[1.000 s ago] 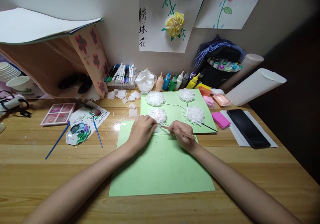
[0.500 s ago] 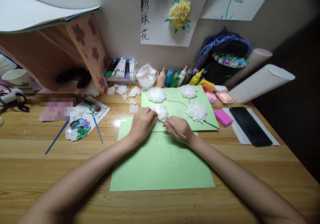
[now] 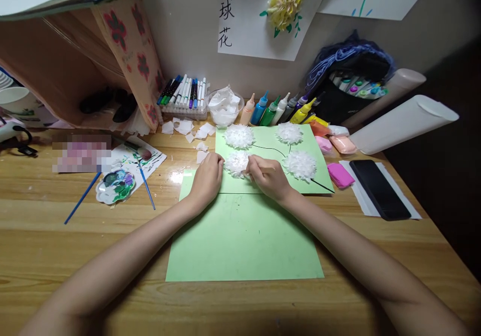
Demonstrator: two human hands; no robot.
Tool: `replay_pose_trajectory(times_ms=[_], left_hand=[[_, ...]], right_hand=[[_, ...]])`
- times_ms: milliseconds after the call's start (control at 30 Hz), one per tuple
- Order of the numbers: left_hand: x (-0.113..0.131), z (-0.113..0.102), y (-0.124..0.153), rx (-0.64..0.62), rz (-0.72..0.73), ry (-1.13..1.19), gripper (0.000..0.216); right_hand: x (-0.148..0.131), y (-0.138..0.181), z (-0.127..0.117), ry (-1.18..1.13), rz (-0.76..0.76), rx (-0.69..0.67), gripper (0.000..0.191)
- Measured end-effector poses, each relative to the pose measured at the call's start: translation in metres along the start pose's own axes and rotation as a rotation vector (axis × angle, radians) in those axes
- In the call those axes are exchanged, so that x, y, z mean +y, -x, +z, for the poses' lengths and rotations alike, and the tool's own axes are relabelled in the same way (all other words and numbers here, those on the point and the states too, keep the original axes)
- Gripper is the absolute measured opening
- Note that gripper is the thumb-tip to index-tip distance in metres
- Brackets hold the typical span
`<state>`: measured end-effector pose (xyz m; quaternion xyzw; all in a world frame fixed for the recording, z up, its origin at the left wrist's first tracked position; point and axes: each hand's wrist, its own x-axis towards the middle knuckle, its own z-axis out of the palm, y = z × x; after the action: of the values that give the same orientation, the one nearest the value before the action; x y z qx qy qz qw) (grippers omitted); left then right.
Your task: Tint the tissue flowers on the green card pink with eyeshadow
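Observation:
My right hand (image 3: 269,178) pinches a thin wooden stick (image 3: 267,170), its lower end at the right side of the lower-left white paper flower (image 3: 236,163). At that flower's left edge rests my left hand (image 3: 206,180), fingers curled together; whatever they pinch, if anything, is hidden. The flower sits on a light green sheet (image 3: 263,187) that also carries an upper-left flower (image 3: 239,136), an upper-right flower (image 3: 289,133) and a lower-right flower (image 3: 299,165). Dark drawn stems run between them. A larger green sheet (image 3: 244,241) lies underneath, toward me.
Torn white paper pieces (image 3: 184,126) lie behind my left hand, near a bowl of white paper (image 3: 225,106). Paint bottles (image 3: 270,111) line the wall. At left are a paint palette (image 3: 114,186) and brushes (image 3: 146,185); at right, a pink packet (image 3: 340,175) and a phone (image 3: 379,190).
My left hand has drawn back left from the stick to the flower's edge. My right hand has brought the stick up onto the flower. The view has tilted slightly down.

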<state>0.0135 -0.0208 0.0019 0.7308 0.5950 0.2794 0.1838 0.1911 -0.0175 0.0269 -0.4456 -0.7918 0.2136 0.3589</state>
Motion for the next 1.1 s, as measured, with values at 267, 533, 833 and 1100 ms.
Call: replay_pose_trajectory(times_ms=[267,533,833,1100], left_hand=[[-0.001,0.002,0.0,-0.008,0.025,-0.055,0.014],[-0.002,0.002,0.0,-0.03,0.039,-0.123,0.014],[-0.001,0.003,0.0,-0.029,0.036,-0.131,0.014],[-0.002,0.004,0.0,-0.024,0.049,-0.136,0.016]], right_hand=[[-0.012,-0.043,0.002,0.008,0.183,-0.135,0.05],[-0.009,-0.026,-0.011,-0.171,0.154,0.012,0.049],[-0.002,0.001,-0.002,0.065,-0.114,-0.017,0.044],[-0.002,-0.01,0.0,0.024,-0.055,0.016,0.047]])
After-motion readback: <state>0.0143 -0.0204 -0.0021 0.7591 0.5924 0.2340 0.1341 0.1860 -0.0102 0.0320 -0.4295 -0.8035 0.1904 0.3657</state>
